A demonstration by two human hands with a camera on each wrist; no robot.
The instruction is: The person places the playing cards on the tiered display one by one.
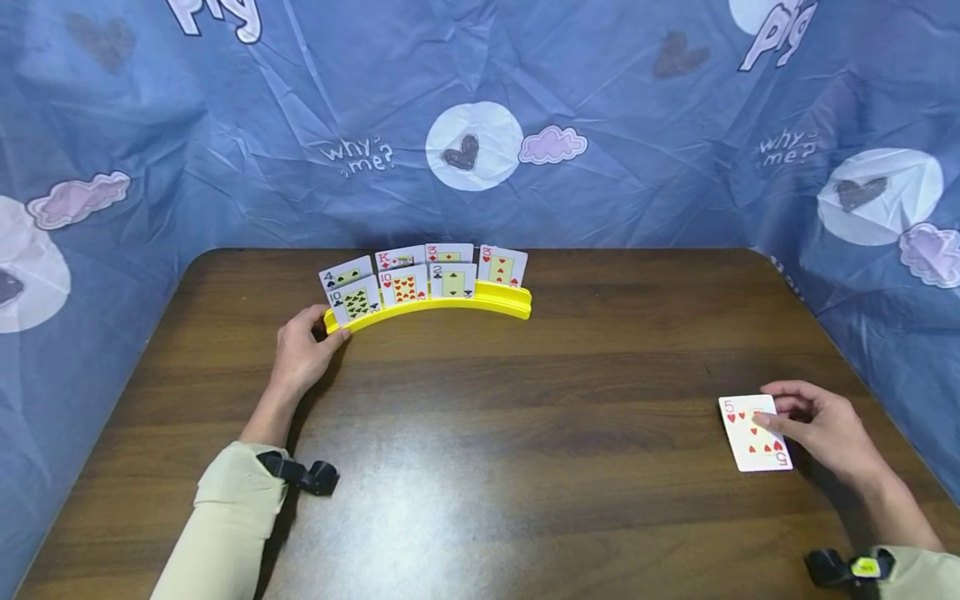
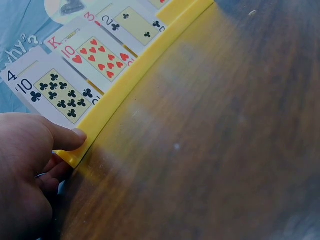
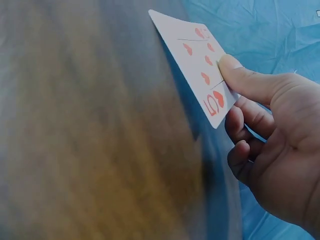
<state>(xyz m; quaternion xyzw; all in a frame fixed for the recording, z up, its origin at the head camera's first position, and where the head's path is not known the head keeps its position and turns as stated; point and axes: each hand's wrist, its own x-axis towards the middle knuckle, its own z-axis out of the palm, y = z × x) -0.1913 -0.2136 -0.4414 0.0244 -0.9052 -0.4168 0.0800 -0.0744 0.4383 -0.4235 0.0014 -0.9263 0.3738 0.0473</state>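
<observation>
A curved yellow card holder stands toward the back of the table, with playing cards upright in two rows. Its front row shows the ten of clubs, ten of hearts and two of clubs. Behind them are a black four, a red king, a red three and, apart at the right, the three of hearts. My left hand grips the holder's left end, thumb on its front. Over at the right, my right hand pinches the five of hearts, face up.
The dark wooden table has rounded far corners. A blue printed cloth hangs behind it and along both sides. Black straps with small cameras sit on both wrists, the left strap over a light sleeve.
</observation>
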